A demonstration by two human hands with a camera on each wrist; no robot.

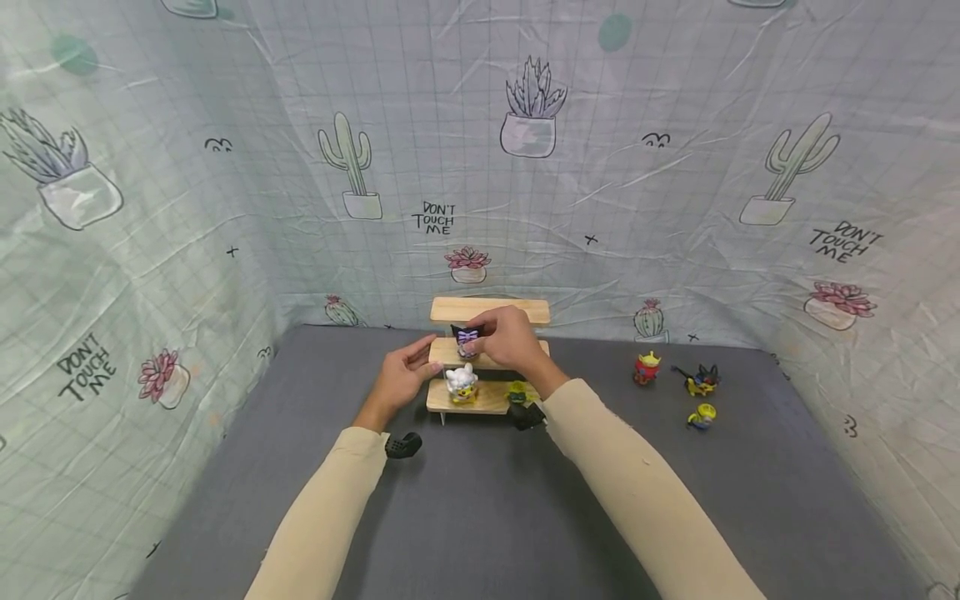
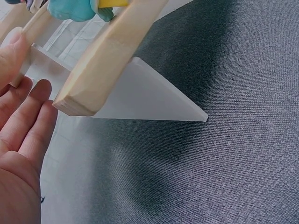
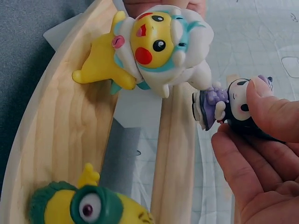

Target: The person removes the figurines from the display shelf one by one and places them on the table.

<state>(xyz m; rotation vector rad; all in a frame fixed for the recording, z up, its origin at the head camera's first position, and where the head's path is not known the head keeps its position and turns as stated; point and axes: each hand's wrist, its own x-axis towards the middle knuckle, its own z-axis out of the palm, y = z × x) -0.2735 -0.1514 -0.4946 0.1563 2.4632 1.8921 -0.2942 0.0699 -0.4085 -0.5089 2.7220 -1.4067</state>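
A wooden tiered display shelf (image 1: 480, 398) stands on the grey surface, with pale supports under its boards. At its left end, my left hand (image 1: 400, 379) holds the middle board between thumb and fingers. My right hand (image 1: 510, 337) pinches a small Kuromi figurine (image 3: 217, 105), black-hooded with a purple dress, by its head over the middle board. In the right wrist view its feet point toward that board; contact cannot be told. On the lowest board are a yellow Pikachu figurine (image 3: 152, 44) in a white fluffy hood and a yellow one-eyed Minion figurine (image 3: 93, 205).
To the right on the grey surface stand a red-and-green alien figurine (image 1: 647, 368), a black-and-yellow figurine (image 1: 702, 381) and a small yellow-and-blue figurine (image 1: 702, 416). A cactus-printed cloth (image 1: 480, 183) hangs behind and along both sides. The shelf's top board (image 1: 450, 310) lies behind the right hand.
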